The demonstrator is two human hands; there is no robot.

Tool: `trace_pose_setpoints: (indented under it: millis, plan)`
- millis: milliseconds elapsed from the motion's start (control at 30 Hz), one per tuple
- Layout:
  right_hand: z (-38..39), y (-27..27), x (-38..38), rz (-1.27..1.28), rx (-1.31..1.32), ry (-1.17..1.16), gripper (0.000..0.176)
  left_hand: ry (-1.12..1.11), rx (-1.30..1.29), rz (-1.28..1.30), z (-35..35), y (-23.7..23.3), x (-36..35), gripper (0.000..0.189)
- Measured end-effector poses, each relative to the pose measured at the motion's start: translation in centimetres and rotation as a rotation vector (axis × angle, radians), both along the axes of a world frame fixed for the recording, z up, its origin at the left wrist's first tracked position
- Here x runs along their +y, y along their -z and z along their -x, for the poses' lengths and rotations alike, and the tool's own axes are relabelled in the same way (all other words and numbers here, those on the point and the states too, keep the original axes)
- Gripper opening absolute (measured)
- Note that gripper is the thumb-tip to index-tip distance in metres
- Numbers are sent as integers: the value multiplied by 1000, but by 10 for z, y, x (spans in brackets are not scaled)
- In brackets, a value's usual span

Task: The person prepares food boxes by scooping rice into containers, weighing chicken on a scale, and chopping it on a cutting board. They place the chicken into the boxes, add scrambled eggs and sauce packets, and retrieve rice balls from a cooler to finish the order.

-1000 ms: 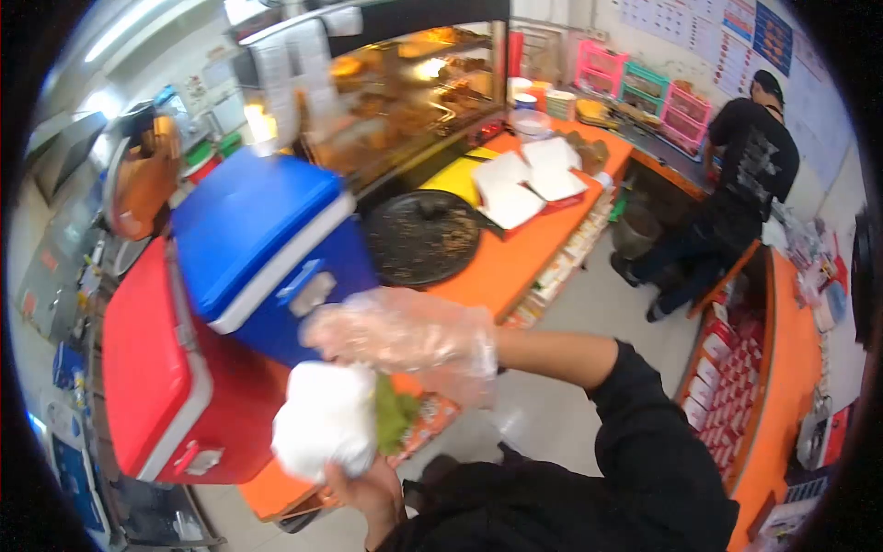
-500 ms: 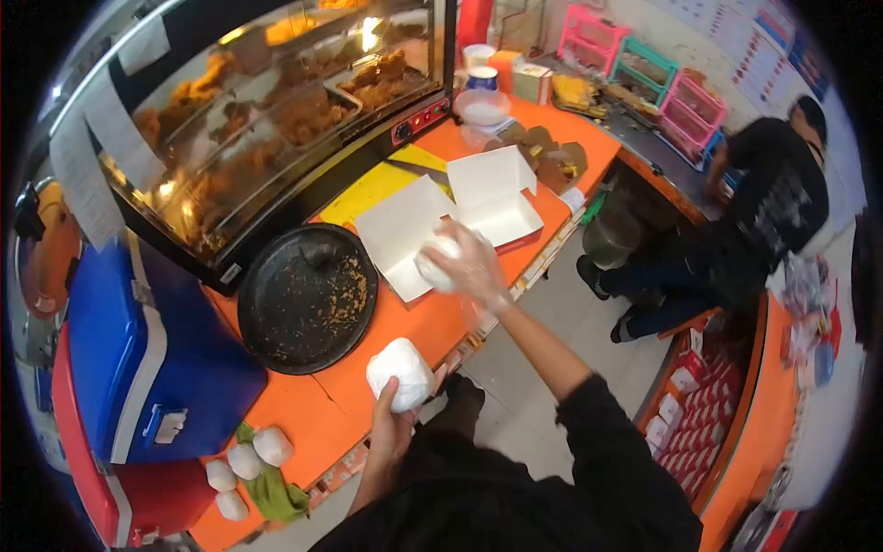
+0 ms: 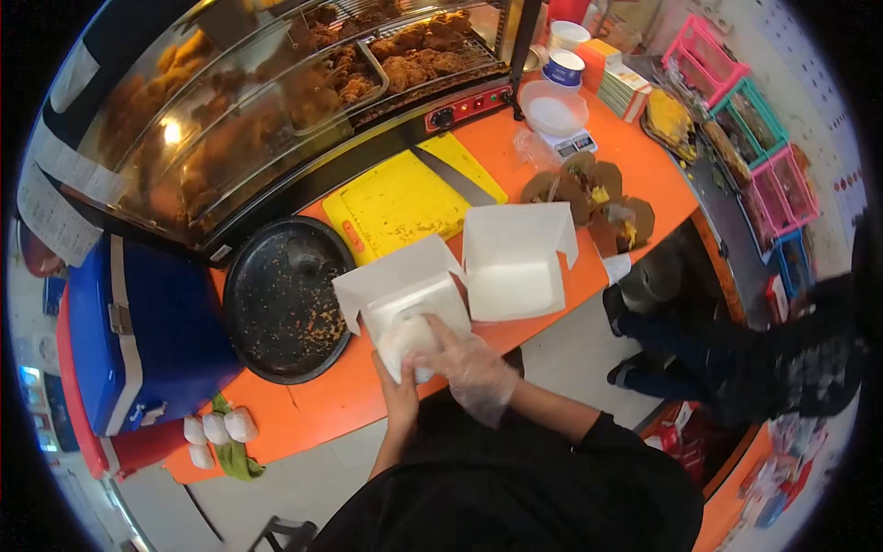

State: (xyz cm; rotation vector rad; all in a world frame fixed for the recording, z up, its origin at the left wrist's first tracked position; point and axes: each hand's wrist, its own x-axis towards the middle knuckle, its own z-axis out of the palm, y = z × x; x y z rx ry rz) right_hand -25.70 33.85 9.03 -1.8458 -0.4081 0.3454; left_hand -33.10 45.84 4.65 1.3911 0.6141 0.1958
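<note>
Bundle (image 3: 408, 339), white and wrapped, now sits at the front lip of the near box (image 3: 395, 281) on the orange counter (image 3: 331, 396); half a second ago the bare left hand (image 3: 397, 394) held it out by the counter edge, well short of that box. The gloved right hand (image 3: 471, 370), which was then reaching deeper into the box, has drawn back to meet it, so both hands now cup the bundle with fingers closed round its near side. I judge it as good as boxed but not yet let go, while the second box (image 3: 515, 267) just beside lies open.
</note>
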Motion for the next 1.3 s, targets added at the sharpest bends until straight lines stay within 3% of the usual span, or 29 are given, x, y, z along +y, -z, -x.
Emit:
trace_pose_setpoints:
  millis: [67,100,133,167,200,233,267,333,400,433,500,567,633,700,733,800,833,933,1000,1033,1100,1133,1167,1233,1300]
  plan:
    - [-16,-14,-27,-32,140,30,43,134,12,-687,-11,21,-16,48]
    - [-37,-18,-46,-48,225,17,47,41,-169,-502,-20,22,-17,47]
    - [-55,-21,-63,-67,315,12,52,0,-176,-517,-25,25,-18,47]
    - [-75,-18,-85,-75,306,-22,52,-209,3,-616,-23,33,-19,44]
    - [-99,-10,-110,226,106,-163,53,-418,186,-698,-23,44,-20,42]
    - [-118,1,-128,524,-103,-295,54,-445,191,-700,-25,58,-16,42]
    - [-128,18,-141,520,-108,-316,54,-465,225,-694,-24,75,-9,40]
    - [-140,68,-152,474,-466,-530,56,-515,255,-679,-31,85,-5,39]
    - [-153,123,-155,411,-690,-683,56,-358,215,-819,-36,83,-2,35]
    - [-155,137,-151,496,-504,-712,55,-392,224,-820,-36,81,-4,35]
    - [-159,75,-117,819,-198,-885,49,-289,184,-793,-30,77,-6,32]
    - [-150,42,-116,846,-177,-973,49,-292,206,-788,-21,79,-12,32]
    - [-150,-60,-84,1028,-110,-1115,49,-237,193,-757,-17,80,-16,32]
    - [-162,-127,-37,991,-159,-1308,51,-298,157,-706,-13,85,-19,30]
    - [-168,-129,-23,802,-227,-1405,53,-331,159,-707,-6,84,-14,30]
    - [-169,-152,22,553,-373,-1270,51,-469,112,-222,3,64,11,29]
    - [-165,-161,46,547,-403,-1267,51,-594,12,-383,-4,40,33,27]
    - [-150,-165,103,527,-701,-1103,50,-646,-281,-765,-49,-17,161,19]
    - [-145,-125,118,-46,138,-1021,48,-760,-340,-901,-103,-55,250,24]
    - [-124,-177,129,345,-701,-1143,48,-742,-395,-978,-128,-75,290,33]
    - [-119,-162,126,385,-685,-1093,48,-836,-182,-1219,-177,-111,337,56]
    - [-115,-152,119,400,-658,-1080,48,-838,-108,-1192,-198,-117,353,67]
    - [-112,-148,109,415,-667,-1060,48,-895,-113,-1144,-214,-114,357,69]
    - [-115,-140,86,691,-556,-937,46,-959,-135,-1086,-235,-121,356,71]
    - [-123,-118,59,712,-547,-879,45,-1001,-37,-1060,-237,-124,350,73]
